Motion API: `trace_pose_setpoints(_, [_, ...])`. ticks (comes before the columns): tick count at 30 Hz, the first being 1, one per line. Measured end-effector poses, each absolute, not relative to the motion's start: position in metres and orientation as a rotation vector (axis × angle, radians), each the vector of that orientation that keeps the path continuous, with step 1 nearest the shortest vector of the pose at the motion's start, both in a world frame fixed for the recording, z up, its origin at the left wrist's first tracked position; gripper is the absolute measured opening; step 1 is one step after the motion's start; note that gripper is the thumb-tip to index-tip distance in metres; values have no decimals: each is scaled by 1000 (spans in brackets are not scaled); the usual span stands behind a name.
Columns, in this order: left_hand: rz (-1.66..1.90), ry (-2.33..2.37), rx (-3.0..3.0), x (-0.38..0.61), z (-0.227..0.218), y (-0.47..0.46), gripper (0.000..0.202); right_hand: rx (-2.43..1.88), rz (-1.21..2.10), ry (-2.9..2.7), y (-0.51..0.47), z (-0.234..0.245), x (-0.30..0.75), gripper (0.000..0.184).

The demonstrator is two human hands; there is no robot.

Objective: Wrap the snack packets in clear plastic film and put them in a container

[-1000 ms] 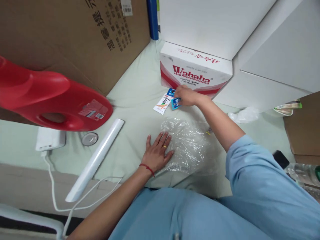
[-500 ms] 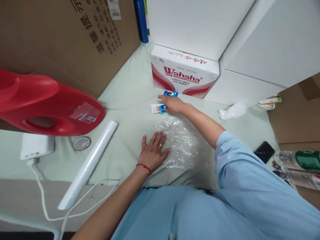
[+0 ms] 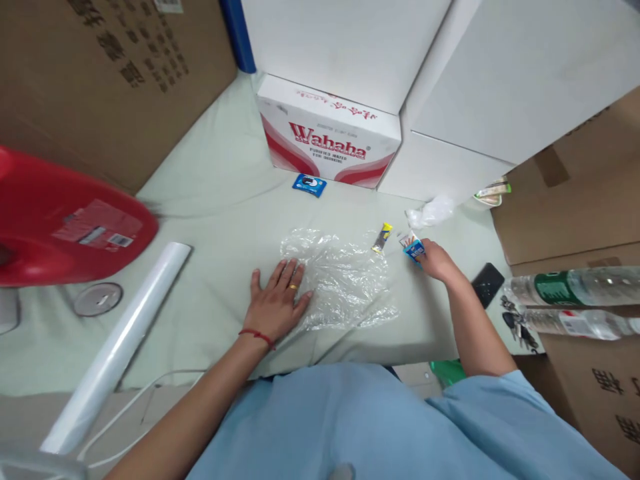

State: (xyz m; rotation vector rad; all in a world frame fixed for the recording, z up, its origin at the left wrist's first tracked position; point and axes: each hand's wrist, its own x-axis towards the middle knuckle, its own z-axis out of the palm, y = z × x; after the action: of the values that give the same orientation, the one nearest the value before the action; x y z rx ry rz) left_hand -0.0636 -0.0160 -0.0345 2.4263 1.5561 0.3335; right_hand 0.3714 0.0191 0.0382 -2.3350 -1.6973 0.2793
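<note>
**Pale green tabletop: one hand flat on plastic, the other pinching a packet**

Pale green cloth covers the table (image 3: 225, 200), which fills the middle of the view and is walled in by boxes. A brown carton (image 3: 100, 80) stands at 10 o'clock and plain white boxes (image 3: 350, 47) at 12 to 2 o'clock. A red jug (image 3: 65, 227) lies on its side at 9 o'clock. A red-and-white Wahaha box (image 3: 330, 137) sits at 12 o'clock against the white boxes. A white roll (image 3: 117, 343) slants across the table at 8 o'clock.

A clear plastic sheet (image 3: 345, 280) lies crumpled near the centre. Two water bottles (image 3: 570, 287) lie at 3 o'clock, off the table's edge.

The left hand (image 3: 277, 305) rests palm down with fingers spread, its fingertips on the sheet's 9 o'clock edge. The right hand (image 3: 437, 261) sits just at 3 o'clock of the sheet, thumb and fingers pinched together on a small blue-and-white packet (image 3: 414, 249) held low over the cloth.

A black phone (image 3: 487, 284) lies at 4 o'clock of that hand. A crumpled white wrapper (image 3: 430, 212) lies at its 12 o'clock. A blue packet (image 3: 309, 185) rests just in front of the Wahaha box, and a yellow sachet (image 3: 383, 237) lies at the sheet's 1 o'clock corner.
</note>
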Motion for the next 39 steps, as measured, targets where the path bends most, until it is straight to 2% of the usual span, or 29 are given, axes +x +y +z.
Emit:
trace_pose_setpoints(4, [319,1568,2436,-62,-34,-16,64,-2396,235,-1873,11,40,363,21])
trace_pose_setpoints(9, [283,1590,2445,-61,-32,-17,64,-1755,358,-2181,13,59,299,28])
trace_pose_setpoints(12, [223,1600,2455,-61,-31,-16,65,-1513,293,-2420,11,47,240,29])
trace_pose_setpoints(16, [192,1610,2468,-61,-31,-16,66,-1359,45,-2658,8,13,191,19])
trace_pose_setpoints(20, [218,1605,2464,-62,-31,-17,65,-1271,-62,-2716,6,-6,192,15])
trace_pose_setpoints(29, [269,1582,2459,-63,-36,-17,65,-1293,-40,-2693,5,-10,199,23])
trace_pose_setpoints(34, [264,1580,2458,-63,-35,-17,64,-1299,191,-2510,10,11,206,30])
trace_pose_setpoints(39, [265,1579,2459,-63,-35,-17,63,-1167,864,-2442,34,43,222,45])
